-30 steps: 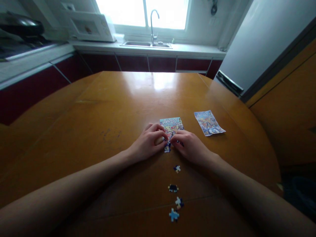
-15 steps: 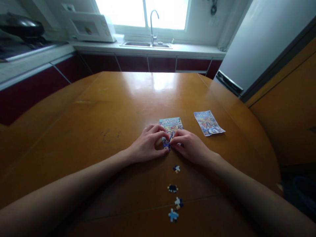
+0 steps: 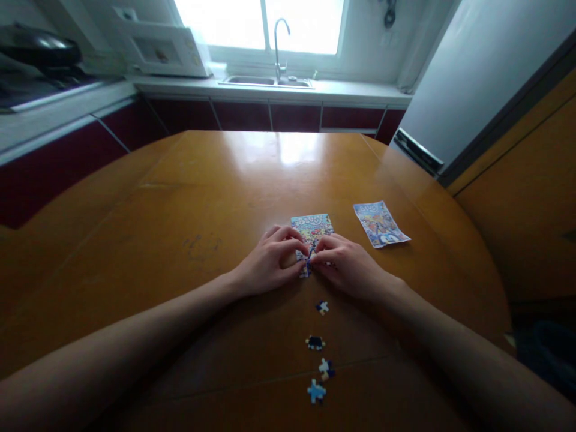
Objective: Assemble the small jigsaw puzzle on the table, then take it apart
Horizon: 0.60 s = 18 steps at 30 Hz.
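A small colourful jigsaw puzzle (image 3: 312,228) lies on the orange wooden table (image 3: 216,198), partly covered by both hands. My left hand (image 3: 269,261) and my right hand (image 3: 345,264) meet at its near edge, fingertips pinched together on a small puzzle piece (image 3: 308,256). Several loose pieces lie in a line toward me: one (image 3: 321,307) just below the hands, a dark one (image 3: 315,342), a white and blue one (image 3: 326,368) and a light blue one (image 3: 317,391).
A printed picture card (image 3: 380,224) lies to the right of the puzzle. Beyond the table are a counter with a sink and tap (image 3: 278,60), a microwave (image 3: 159,51), a window and a grey fridge (image 3: 468,78) at the right.
The fingertips of both hands have drawn slightly closer together over the puzzle's near edge. The loose pieces and the card have not moved.
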Each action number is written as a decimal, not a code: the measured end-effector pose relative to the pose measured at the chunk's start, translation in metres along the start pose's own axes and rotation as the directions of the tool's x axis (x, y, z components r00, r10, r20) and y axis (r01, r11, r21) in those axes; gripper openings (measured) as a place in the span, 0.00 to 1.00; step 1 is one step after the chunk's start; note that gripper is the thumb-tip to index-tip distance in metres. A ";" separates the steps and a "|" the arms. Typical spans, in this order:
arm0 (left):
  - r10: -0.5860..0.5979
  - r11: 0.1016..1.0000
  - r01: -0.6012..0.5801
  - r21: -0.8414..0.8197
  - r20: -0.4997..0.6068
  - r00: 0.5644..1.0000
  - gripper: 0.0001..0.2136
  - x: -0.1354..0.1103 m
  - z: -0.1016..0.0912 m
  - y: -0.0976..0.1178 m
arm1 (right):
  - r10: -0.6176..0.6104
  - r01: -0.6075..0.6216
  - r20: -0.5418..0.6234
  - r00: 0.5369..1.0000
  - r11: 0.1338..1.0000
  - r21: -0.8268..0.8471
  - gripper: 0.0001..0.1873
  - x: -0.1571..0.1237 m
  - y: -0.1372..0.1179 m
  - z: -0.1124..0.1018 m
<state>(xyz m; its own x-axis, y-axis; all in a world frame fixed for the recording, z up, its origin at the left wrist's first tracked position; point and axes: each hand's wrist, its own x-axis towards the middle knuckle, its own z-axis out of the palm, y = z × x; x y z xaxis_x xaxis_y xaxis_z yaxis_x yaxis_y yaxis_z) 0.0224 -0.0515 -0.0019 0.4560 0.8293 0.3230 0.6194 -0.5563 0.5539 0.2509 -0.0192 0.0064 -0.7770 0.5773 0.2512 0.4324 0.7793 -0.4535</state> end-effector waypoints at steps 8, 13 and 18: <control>0.041 0.999 -0.041 -0.036 -0.006 0.999 0.14 -0.002 -0.001 -0.005 | 0.059 -0.059 -0.010 0.998 0.998 -0.003 0.17 -0.004 0.009 -0.008; 0.057 0.998 -0.057 -0.006 0.019 0.998 0.12 -0.002 0.001 -0.008 | 0.034 -0.034 0.035 0.999 0.999 0.013 0.15 -0.003 0.002 -0.009; 0.064 0.998 -0.065 0.020 0.021 0.998 0.12 -0.001 0.002 -0.011 | 0.037 -0.038 0.039 0.999 0.999 0.008 0.15 -0.003 0.003 -0.008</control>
<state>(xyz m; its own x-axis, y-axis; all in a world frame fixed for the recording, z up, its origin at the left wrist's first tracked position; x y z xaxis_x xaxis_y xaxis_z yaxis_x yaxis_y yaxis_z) 0.0167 -0.0467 -0.0102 0.5083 0.7905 0.3417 0.6013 -0.6098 0.5163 0.2582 -0.0169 0.0116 -0.7776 0.5960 0.2003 0.4577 0.7550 -0.4695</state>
